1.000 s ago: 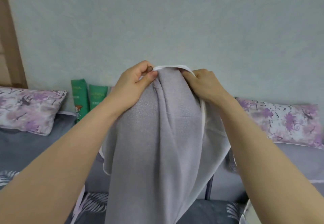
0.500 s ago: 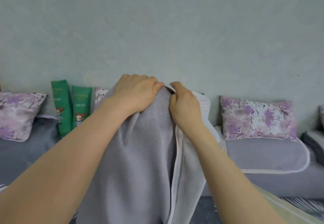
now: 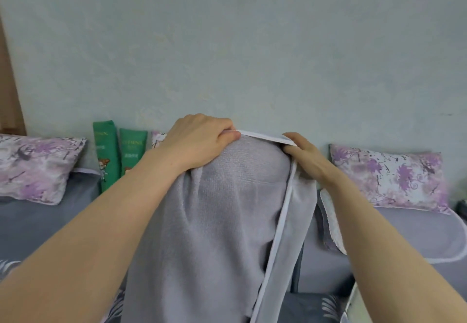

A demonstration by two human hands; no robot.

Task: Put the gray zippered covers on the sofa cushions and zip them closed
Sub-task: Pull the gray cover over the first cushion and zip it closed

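A gray cover [image 3: 222,221] with white piping hangs upright in front of me, filling the lower middle of the view. My left hand [image 3: 199,143] grips its top edge at the left, thumb curled under the white trim. My right hand [image 3: 303,155] pinches the top right corner, where the white edge turns and runs down the right side. The fabric between my hands is stretched taut. A gray sofa cushion [image 3: 414,234] with white piping lies on the sofa to the right. I cannot tell whether a cushion is inside the cover.
Purple floral pillows lean at the left [image 3: 35,166] and right [image 3: 389,178] against the pale wall. Two green packages [image 3: 118,155] stand between them. A dark gray sofa seat [image 3: 30,226] with leaf print lies below. A wooden frame [image 3: 10,90] rises at the far left.
My hands have moved apart along the top edge, the right one sliding to the right corner, which pulled the cover's top flat and taut. The view shifted slightly.
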